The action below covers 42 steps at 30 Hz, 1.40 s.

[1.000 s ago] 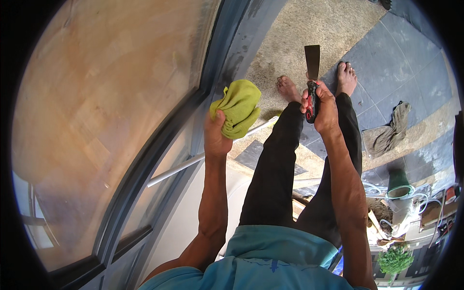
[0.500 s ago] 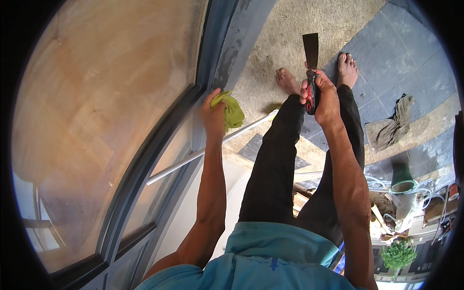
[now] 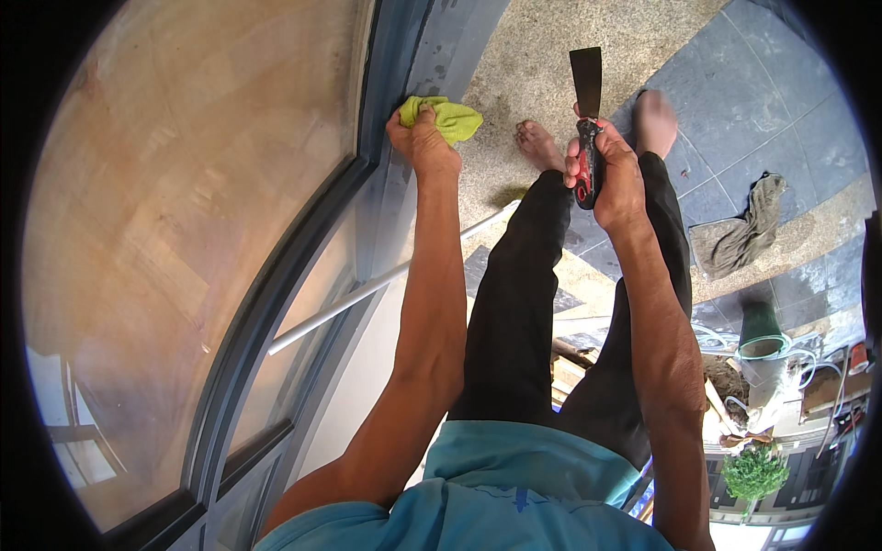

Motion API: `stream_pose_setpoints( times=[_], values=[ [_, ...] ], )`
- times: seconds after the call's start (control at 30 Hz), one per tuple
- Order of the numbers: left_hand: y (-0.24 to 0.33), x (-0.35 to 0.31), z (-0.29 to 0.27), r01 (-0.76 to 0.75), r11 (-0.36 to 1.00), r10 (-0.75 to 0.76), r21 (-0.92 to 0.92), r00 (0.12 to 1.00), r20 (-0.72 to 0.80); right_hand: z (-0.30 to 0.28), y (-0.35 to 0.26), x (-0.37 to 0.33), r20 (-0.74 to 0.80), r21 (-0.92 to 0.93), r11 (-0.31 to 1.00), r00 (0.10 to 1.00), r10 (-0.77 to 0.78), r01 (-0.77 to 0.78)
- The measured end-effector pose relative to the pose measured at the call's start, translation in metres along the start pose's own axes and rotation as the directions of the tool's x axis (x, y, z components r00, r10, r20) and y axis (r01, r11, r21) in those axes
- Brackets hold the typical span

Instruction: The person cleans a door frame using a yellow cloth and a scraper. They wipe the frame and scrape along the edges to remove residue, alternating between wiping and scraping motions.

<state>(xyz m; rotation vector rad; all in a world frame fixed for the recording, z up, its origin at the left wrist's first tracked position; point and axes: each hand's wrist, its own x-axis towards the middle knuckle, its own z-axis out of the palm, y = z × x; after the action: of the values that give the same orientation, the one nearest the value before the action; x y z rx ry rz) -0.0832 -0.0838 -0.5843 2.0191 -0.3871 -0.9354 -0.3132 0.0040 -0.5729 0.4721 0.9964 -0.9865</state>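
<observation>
A yellow-green cloth [image 3: 452,119] is bunched in my left hand [image 3: 428,145], its loose end hanging out to the right. That hand is at the grey window frame [image 3: 393,87], its fingers against the frame's edge; exact contact is partly hidden by the cloth. My right hand [image 3: 614,179] is wrapped round the black and red handle of a putty knife [image 3: 587,83]. The dark flat blade points away from me, held in the air above the floor between my feet.
A large glass pane [image 3: 211,184] fills the left side. A white pole [image 3: 386,280] slants behind my left forearm. To the right, a grey rag [image 3: 749,234] lies on dark tiles [image 3: 744,110]. Beyond are a green bucket [image 3: 761,335], hoses and a green plant [image 3: 755,473].
My left hand has moved away from me along the window frame with the cloth. My right hand still holds the putty knife, nearly in place. One foot has shifted slightly.
</observation>
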Motion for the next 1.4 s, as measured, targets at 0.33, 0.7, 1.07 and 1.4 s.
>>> stream_pose_setpoints(
  times=[0.33,0.7,1.07,1.4],
  values=[
    [0.051,-0.078,0.014,0.206,0.976,-0.206,0.075,0.745,0.635,-0.002,-0.016,0.000,-0.059,-0.001,0.995,0.993,-0.102,0.102],
    [0.077,-0.075,-0.046,0.471,0.869,-0.442,0.151,0.603,0.664,0.001,-0.024,0.006,-0.031,0.139,0.988,0.997,-0.065,0.069],
    [0.108,-0.047,0.099,-0.379,0.918,0.220,0.114,0.729,0.648,0.002,-0.035,0.006,-0.062,0.178,0.980,0.995,-0.077,0.087],
    [0.137,-0.017,0.228,-0.971,-0.071,0.640,0.230,0.132,0.757,0.004,-0.037,0.007,-0.050,0.242,0.967,0.996,-0.072,0.082]
  ],
)
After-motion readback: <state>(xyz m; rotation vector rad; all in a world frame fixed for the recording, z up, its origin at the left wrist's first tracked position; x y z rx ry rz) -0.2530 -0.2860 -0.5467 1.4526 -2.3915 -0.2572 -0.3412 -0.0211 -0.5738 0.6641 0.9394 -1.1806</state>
